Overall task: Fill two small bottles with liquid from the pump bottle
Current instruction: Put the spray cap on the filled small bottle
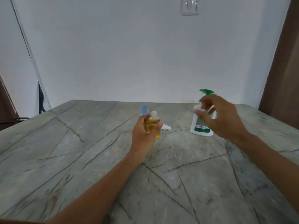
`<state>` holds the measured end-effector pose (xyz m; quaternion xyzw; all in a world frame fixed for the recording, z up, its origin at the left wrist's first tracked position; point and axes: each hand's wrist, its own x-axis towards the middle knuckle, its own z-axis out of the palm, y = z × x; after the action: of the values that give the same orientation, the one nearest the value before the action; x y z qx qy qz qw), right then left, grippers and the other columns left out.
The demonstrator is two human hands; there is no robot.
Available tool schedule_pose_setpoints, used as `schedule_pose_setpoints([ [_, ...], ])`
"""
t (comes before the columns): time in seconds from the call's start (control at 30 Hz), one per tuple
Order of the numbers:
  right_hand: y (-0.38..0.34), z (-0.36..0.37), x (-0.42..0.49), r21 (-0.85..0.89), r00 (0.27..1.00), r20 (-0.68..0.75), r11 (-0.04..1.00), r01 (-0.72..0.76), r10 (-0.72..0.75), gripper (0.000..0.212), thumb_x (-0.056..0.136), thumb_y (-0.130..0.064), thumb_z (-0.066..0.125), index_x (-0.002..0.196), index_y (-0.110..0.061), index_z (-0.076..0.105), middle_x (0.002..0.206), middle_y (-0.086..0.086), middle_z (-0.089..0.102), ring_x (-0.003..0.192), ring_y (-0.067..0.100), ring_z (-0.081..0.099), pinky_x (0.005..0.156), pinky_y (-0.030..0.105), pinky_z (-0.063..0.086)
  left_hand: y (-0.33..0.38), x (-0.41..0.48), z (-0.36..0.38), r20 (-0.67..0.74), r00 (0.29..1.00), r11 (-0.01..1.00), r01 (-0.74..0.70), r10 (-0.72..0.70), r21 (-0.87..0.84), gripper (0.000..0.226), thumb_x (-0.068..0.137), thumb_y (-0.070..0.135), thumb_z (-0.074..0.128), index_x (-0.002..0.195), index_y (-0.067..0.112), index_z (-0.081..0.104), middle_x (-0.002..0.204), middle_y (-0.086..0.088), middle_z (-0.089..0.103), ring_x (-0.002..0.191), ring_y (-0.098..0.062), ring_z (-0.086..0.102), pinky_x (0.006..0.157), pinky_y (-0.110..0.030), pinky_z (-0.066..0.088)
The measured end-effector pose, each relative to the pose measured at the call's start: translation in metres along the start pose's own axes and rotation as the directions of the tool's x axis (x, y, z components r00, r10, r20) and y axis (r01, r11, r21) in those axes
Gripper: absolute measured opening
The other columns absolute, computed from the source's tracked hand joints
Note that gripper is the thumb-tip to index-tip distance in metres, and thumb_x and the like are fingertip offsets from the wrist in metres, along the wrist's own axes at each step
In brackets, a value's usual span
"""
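Note:
My left hand [145,131] grips a small clear bottle [153,123] of yellow liquid, upright above the table, its white neck showing at the top. A white pump bottle [199,125] with a green pump head and green label stands to the right. My right hand [221,117] hovers in front of its upper part, fingers spread and loosely bent, holding nothing; motion blur hides whether it touches the bottle. A second small bottle with a blue cap [144,109] stands just behind my left hand. A small white cap or sprayer piece [166,127] lies on the table.
The grey veined stone table [80,151] runs back to a white wall. A light switch [189,6] sits high on the wall. A dark cable [41,101] hangs at the far left, and a brown door frame [281,65] borders the right.

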<state>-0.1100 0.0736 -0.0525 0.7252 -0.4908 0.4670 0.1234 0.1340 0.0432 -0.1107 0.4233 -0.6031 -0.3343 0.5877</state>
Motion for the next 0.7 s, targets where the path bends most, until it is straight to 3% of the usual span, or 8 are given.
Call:
schedule_pose_setpoints([
  [0.13,-0.021,0.037,0.002,0.002,0.941,0.332,0.998,0.065,-0.062,0.030,0.087,-0.035,0.068,0.113,-0.023,0.059,0.093,-0.009,0.062,0.079,0.004,0.060,0.069,0.022,0.055,-0.005,0.001,-0.001,-0.017,1.000,0.998,0.016,-0.015,0.056,0.054,0.080,0.049,0.071,0.125,0.027,0.052,0.117,0.009,0.061,0.105,-0.008,0.060,0.088,-0.033,0.055],
  [0.3,-0.006,0.101,0.011,-0.091,0.868,0.496,0.995,0.037,0.013,0.047,0.088,-0.033,0.069,0.130,-0.019,0.053,0.113,0.002,0.062,0.098,0.015,0.058,0.089,0.031,0.050,-0.006,0.000,-0.001,-0.033,0.999,0.997,0.002,0.001,0.079,0.052,0.079,0.048,0.071,0.123,0.026,0.053,0.116,0.009,0.061,0.105,-0.009,0.060,0.090,-0.034,0.054],
  [0.4,0.007,0.130,0.015,-0.173,0.839,0.533,0.985,-0.021,0.111,0.054,0.089,-0.037,0.065,0.138,-0.023,0.046,0.128,0.008,0.057,0.117,0.023,0.053,0.099,0.035,0.044,-0.007,-0.002,-0.002,-0.005,1.000,0.996,-0.022,0.022,0.089,0.047,0.078,0.050,0.071,0.118,0.031,0.054,0.113,0.013,0.061,0.103,-0.005,0.059,0.087,-0.029,0.054],
  [0.47,0.014,0.143,0.017,-0.170,0.835,0.528,0.983,-0.074,0.154,0.051,0.090,-0.041,0.062,0.137,-0.030,0.045,0.129,0.006,0.057,0.120,0.025,0.051,0.099,0.040,0.044,-0.006,-0.004,-0.002,0.014,0.999,0.994,-0.047,0.046,0.096,0.038,0.078,0.049,0.072,0.110,0.040,0.053,0.108,0.018,0.059,0.099,0.001,0.058,0.082,-0.021,0.053],
  [0.57,0.021,0.153,0.019,-0.150,0.854,0.501,0.986,-0.073,0.139,0.035,0.092,-0.035,0.060,0.126,-0.029,0.054,0.118,0.006,0.064,0.106,0.022,0.058,0.087,0.032,0.047,-0.004,-0.005,-0.001,0.032,0.998,0.995,-0.065,0.063,0.082,0.033,0.077,0.048,0.073,0.103,0.044,0.053,0.104,0.020,0.060,0.096,0.005,0.059,0.078,-0.017,0.053],
  [0.7,0.020,0.144,0.018,-0.182,0.869,0.473,0.981,-0.063,0.143,0.026,0.091,-0.027,0.062,0.116,-0.023,0.062,0.108,0.007,0.066,0.094,0.020,0.059,0.078,0.028,0.045,-0.004,-0.004,0.000,0.046,0.997,0.995,-0.065,0.062,0.075,0.042,0.077,0.047,0.074,0.112,0.036,0.055,0.110,0.015,0.061,0.102,-0.005,0.060,0.083,-0.022,0.053],
])
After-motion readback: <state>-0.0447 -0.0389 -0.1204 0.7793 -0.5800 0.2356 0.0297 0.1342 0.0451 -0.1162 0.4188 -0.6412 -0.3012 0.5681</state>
